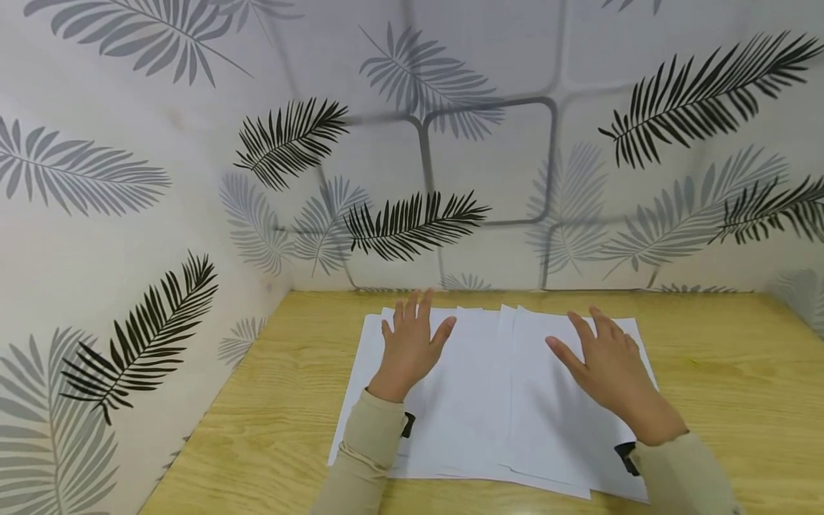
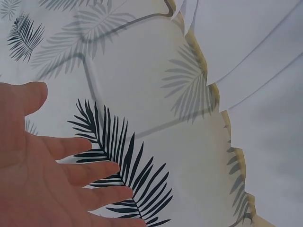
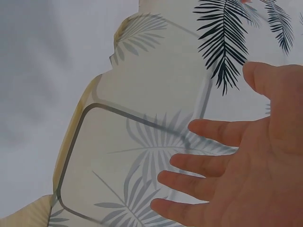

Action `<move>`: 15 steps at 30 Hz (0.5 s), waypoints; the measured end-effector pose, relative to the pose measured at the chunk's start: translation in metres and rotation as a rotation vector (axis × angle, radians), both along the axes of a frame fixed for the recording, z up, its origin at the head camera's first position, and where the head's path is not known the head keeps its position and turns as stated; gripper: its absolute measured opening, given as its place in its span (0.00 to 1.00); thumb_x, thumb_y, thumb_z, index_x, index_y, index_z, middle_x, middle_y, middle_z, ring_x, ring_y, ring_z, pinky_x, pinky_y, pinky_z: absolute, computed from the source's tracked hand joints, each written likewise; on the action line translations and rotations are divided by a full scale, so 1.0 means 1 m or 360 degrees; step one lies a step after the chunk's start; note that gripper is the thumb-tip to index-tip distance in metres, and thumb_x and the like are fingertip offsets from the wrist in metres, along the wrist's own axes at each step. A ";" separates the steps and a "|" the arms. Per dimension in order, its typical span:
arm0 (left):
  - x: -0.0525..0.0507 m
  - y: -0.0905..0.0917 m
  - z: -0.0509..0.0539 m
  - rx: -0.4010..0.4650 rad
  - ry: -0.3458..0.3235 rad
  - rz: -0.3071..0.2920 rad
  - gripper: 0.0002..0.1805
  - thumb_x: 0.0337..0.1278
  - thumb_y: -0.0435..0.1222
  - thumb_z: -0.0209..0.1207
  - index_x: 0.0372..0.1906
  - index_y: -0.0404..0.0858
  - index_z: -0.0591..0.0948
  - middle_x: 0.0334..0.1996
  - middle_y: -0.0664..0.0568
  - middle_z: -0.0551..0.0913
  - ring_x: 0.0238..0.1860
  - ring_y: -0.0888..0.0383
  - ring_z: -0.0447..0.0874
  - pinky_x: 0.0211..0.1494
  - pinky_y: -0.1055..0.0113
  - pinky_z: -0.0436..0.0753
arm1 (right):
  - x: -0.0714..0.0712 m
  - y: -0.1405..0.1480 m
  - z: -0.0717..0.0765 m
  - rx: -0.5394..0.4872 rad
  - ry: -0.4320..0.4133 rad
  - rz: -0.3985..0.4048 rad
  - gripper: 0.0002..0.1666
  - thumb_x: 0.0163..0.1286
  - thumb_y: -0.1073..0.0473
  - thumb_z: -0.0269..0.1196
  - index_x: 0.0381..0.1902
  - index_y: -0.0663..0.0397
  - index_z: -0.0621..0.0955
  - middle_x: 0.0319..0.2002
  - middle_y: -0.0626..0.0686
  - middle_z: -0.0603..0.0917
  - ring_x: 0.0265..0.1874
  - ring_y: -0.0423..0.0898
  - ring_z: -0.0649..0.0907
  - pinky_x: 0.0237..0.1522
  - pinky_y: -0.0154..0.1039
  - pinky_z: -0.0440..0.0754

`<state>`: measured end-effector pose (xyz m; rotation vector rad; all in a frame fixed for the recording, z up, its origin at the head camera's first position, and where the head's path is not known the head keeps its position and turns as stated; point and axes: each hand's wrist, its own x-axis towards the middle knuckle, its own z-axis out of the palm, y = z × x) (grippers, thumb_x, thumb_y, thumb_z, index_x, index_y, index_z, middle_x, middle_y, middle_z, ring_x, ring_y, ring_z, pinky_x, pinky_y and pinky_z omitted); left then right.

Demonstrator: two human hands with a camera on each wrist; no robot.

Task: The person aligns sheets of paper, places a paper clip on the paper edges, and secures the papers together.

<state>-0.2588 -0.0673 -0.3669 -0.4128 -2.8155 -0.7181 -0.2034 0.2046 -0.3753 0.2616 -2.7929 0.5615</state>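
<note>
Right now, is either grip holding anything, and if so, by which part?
Nothing is held: the left grip and right grip are spread and empty above the white sheets.

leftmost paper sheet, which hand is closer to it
Left. The left hand is above the left end of the spread, close to the leftmost paper sheet; the right hand is farther off, above the right end.
</note>
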 end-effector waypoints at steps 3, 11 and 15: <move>-0.002 -0.002 0.000 0.0038 -0.0053 0.0005 0.36 0.71 0.55 0.44 0.74 0.39 0.56 0.72 0.36 0.57 0.71 0.34 0.49 0.64 0.29 0.50 | -0.001 0.003 0.001 -0.0001 -0.0026 -0.0009 0.41 0.76 0.38 0.45 0.68 0.70 0.62 0.66 0.79 0.56 0.60 0.79 0.61 0.55 0.74 0.58; -0.006 -0.011 -0.002 0.0084 -0.0125 0.0071 0.36 0.71 0.55 0.44 0.74 0.37 0.57 0.70 0.35 0.60 0.71 0.34 0.50 0.63 0.29 0.51 | -0.004 0.009 -0.001 -0.0011 -0.0090 -0.0035 0.43 0.76 0.38 0.44 0.67 0.73 0.62 0.65 0.80 0.57 0.59 0.80 0.61 0.55 0.74 0.58; -0.008 -0.015 -0.002 0.0119 -0.0106 0.0121 0.35 0.71 0.53 0.46 0.72 0.34 0.60 0.68 0.35 0.64 0.69 0.34 0.55 0.62 0.30 0.55 | -0.004 0.012 -0.001 -0.0020 -0.0083 -0.0034 0.42 0.77 0.39 0.44 0.66 0.75 0.63 0.63 0.80 0.60 0.58 0.79 0.63 0.53 0.74 0.60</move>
